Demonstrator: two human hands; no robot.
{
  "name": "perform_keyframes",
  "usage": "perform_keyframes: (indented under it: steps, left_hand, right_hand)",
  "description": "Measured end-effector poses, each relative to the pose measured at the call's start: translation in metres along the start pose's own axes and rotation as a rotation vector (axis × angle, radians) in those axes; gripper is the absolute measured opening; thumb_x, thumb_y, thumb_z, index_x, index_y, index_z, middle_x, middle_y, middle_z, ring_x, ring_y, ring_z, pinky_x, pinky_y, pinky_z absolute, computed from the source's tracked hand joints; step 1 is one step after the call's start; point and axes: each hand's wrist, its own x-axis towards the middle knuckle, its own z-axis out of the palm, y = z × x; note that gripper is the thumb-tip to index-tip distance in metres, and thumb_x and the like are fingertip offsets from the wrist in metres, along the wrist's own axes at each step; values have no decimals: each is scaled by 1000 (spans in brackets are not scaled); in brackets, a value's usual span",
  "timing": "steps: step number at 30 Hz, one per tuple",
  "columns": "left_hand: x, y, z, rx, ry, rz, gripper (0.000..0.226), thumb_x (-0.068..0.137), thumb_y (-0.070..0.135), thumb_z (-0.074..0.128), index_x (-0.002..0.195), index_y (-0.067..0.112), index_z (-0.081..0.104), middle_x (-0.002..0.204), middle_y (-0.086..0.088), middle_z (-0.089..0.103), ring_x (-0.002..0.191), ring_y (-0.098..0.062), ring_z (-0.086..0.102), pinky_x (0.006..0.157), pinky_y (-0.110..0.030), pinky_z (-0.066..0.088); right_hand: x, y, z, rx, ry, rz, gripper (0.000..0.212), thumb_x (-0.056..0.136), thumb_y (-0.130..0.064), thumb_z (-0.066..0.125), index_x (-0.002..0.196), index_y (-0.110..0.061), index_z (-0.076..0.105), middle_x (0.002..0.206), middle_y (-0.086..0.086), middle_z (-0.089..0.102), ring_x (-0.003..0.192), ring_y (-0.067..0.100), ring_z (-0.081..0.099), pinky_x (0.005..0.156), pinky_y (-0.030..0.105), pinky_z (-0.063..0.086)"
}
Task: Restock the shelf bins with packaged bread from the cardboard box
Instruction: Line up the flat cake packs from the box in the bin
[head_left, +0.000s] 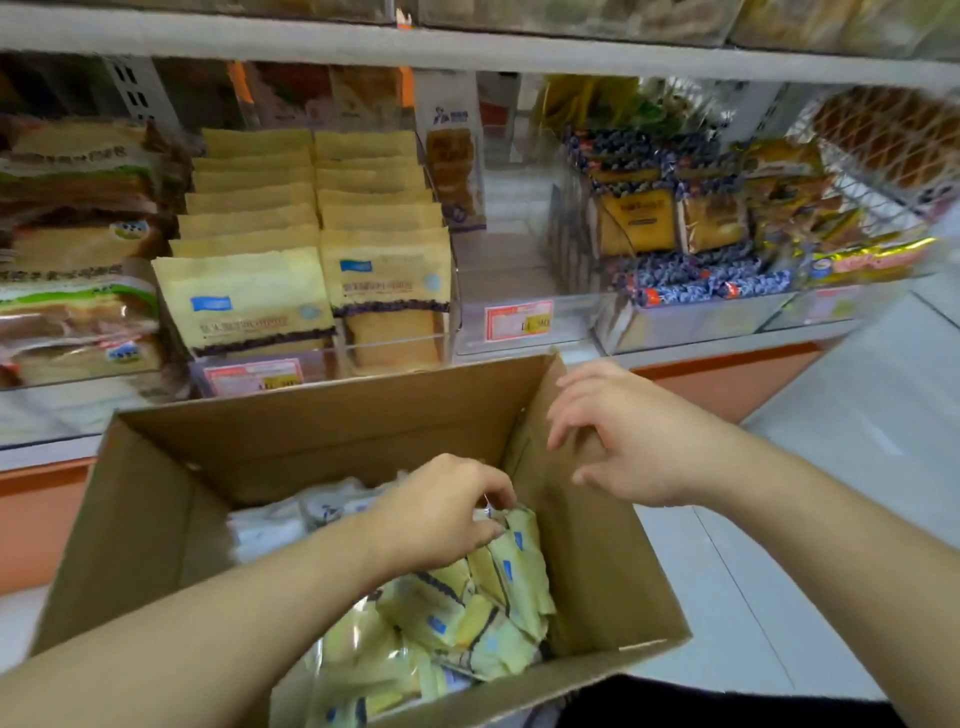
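The yellow bread packets (511, 587) are heaped loosely in the near right part of the cardboard box (311, 431), with a few white-wrapped packs (270, 525) behind them toward the far left. One yellow packet at the top of the heap is pinched at its upper edge by the left hand (441, 512) — fingers curled round the crimped seal, presumably because that flat seal is the easiest part to lift by without the bread being squeezed. The right hand (631, 436) is held with fingers spread and relaxed at the box's raised right flap (545, 415), nothing grasped; whether the flap is actually touched cannot be told, but the flap is probably being kept back so the opening stays free.

The box is set directly below the shelf, so only a short lift is needed. In the clear shelf bin (400, 343) just above, matching yellow packets (244, 306) are stood upright in two rows, faces forward — the likely destination. A clear compartment (519, 322) to its right is seen nearly bare, with a red price tag (518, 319) on its front.
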Motion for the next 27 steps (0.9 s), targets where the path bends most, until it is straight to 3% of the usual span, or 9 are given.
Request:
perform_keyframes:
  steps: [3,9,12,15,17,20,23,25,27]
  left_hand:
    - [13,-4,48,-41,-126,-34,33,93,26,72,125,35,70,125,13,70,116,-8,63,99,-30,51]
    - [31,-25,92,-11,-187,20,45,91,23,75,134,34,67,130,13,63,124,-8,51,107,-26,42]
    - [35,-35,103,-26,-160,14,25,89,31,78,115,32,74,114,14,58,115,-6,50,100,-24,43]
    - [34,-41,104,-82,-145,-20,7,86,31,79,90,30,73,103,17,57,108,-3,49,95,-23,42]
    - [30,-42,95,-145,-163,-72,10,89,31,78,87,30,68,104,19,62,106,1,52,92,-20,39]
    - [19,-41,60,-323,-158,-203,14,93,30,74,85,30,63,93,24,69,91,4,62,81,-23,48]
    - [5,-32,11,-346,-107,-231,14,94,31,74,86,28,62,80,12,71,74,-6,62,72,-29,51]
    - [-5,-21,-26,-353,-59,-229,13,94,29,74,88,25,63,81,2,72,72,-11,63,73,-33,53]
    - [-18,-9,-64,-376,-12,-238,10,95,27,74,90,24,66,85,-2,72,75,-15,64,76,-35,55]
  right_hand:
    - [5,8,1,28,3,14,25,86,-29,86,108,-35,77,133,-14,61,144,4,33,122,29,31]
    - [15,21,4,158,-66,59,17,81,-35,86,82,-43,71,133,-15,55,132,8,50,96,45,60]
    - [18,29,7,193,-55,61,14,80,-39,85,86,-44,74,128,-21,54,120,8,60,88,46,63]
    - [18,28,3,208,-35,60,10,85,-34,84,86,-40,76,124,-23,58,121,4,58,97,42,59]
    - [17,25,-2,199,-16,50,8,88,-32,82,86,-37,77,118,-22,62,121,4,58,104,38,53]
    - [17,17,-8,228,-13,81,7,93,-31,76,90,-37,76,109,-17,66,112,7,64,100,38,56]
    - [18,9,-16,218,-19,103,13,100,-29,68,93,-38,75,102,-18,70,100,4,66,92,35,58]
    - [19,1,-23,268,-3,136,20,105,-26,61,96,-39,75,104,-18,71,97,1,66,84,29,55]
    - [19,-6,-28,417,33,162,27,108,-21,56,100,-36,77,106,-19,72,101,-1,66,88,26,51]
